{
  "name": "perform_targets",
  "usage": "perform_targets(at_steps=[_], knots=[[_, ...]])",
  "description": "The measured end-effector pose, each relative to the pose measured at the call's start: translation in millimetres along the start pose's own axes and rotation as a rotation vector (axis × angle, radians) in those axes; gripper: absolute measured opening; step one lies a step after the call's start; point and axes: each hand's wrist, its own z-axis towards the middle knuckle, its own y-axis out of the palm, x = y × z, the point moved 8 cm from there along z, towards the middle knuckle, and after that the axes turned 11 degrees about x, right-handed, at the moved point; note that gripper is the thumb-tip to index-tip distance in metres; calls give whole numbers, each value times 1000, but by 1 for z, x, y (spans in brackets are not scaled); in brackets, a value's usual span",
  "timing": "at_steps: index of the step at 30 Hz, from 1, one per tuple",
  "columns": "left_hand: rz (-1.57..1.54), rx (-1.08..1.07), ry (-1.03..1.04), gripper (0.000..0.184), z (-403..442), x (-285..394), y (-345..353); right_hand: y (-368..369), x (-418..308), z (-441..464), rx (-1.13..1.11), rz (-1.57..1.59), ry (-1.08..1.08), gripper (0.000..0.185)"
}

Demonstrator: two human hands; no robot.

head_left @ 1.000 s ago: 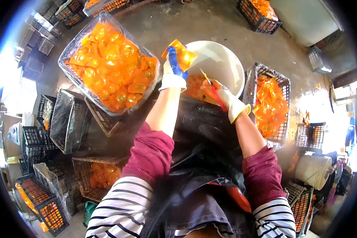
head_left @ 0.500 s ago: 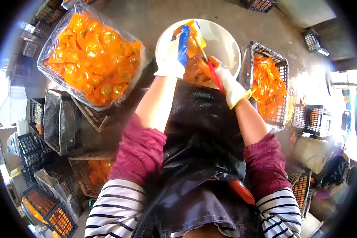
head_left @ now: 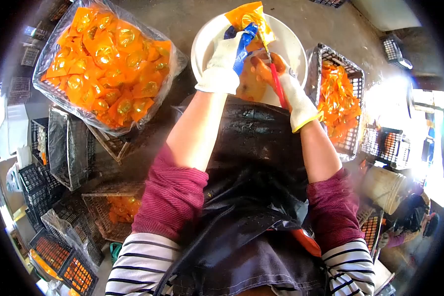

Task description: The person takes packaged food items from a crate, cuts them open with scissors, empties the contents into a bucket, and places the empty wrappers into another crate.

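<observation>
My left hand (head_left: 229, 54), in a white glove with blue fingers, is closed on the lower part of a shiny orange packet (head_left: 245, 15). The packet is raised over the far rim of a white basin (head_left: 291, 37). My right hand (head_left: 283, 81), gloved in white with a yellow cuff, is wrapped round a red-handled tool with a thin blade (head_left: 279, 88). Its blade lies against the packet's right side. Whether the tool is a knife or scissors I cannot tell. Orange-brown contents in the basin are partly hidden by my hands.
To the left stands a plastic-lined crate (head_left: 47, 89) heaped with orange packets (head_left: 106, 54). A crate (head_left: 352, 140) of crumpled orange film (head_left: 336, 98) is at the right. More crates (head_left: 76, 269) line both sides. Another person (head_left: 414, 217) is at the right edge, near a white bucket (head_left: 385, 187).
The packet and my left hand have moved up and slightly right in view. My right hand has shifted slightly right with the tool. The head view has also shifted a little.
</observation>
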Motion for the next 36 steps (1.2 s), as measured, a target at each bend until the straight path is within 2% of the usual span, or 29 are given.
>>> perform_targets(at_steps=[1, 3, 5, 6, 7, 9, 10, 12, 13, 15, 19, 21, 24, 27, 28, 31, 32, 34, 36], knots=[[126, 12, 66, 31, 5, -4, -3, 1, 1, 1, -1, 55, -11, 29], [189, 21, 56, 32, 9, -19, -5, 1, 2, 2, 1, 168, -31, 28], [58, 12, -88, 32, 8, -29, 0, -1, 12, 0, -22, 178, 95, 29], [57, 44, -230, 35, 3, -34, -1, -2, 17, -1, -33, 184, 155, 29], [115, 34, -242, 37, -2, -30, 1, -3, 21, -2, -22, 238, 196, 29], [231, 15, -256, 41, -13, -16, 5, 0, 36, -2, -3, 350, 271, 29], [276, 11, -203, 44, -10, -20, 6, 3, 45, 7, 41, 493, 226, 25], [366, 8, -98, 49, -7, -25, 9, 5, 27, -4, 6, 603, 291, 23], [353, 5, -122, 51, -6, -29, 9, 2, 32, -5, -2, 657, 324, 23], [303, 1, -166, 60, -9, -23, 11, 0, 32, -2, -27, 307, 317, 23], [378, -39, -159, 58, -11, -30, 10, 3, 33, 5, 44, 527, 126, 27], [320, -111, -72, 58, -6, -34, 15, -3, 27, -1, 50, 472, 205, 29], [395, -43, -282, 60, -9, -41, 6, -7, -3, -19, 17, 336, 329, 27], [108, -20, -293, 57, -3, -46, 5, -8, -9, -19, 9, 179, 188, 24], [234, -20, -199, 50, 0, -43, 1, -6, -7, -19, -12, 238, 230, 24], [317, 89, -109, 44, -9, -19, -6, -4, 3, -17, -34, 359, 303, 23], [296, 85, -127, 43, -11, -16, -7, -4, 6, -13, -8, 362, 294, 23], [250, 75, -163, 42, -13, -12, -6, -11, 7, -10, -48, 56, 182, 22], [78, 103, -209, 35, -9, -22, -4, -16, 10, -3, 14, 165, 135, 21]])
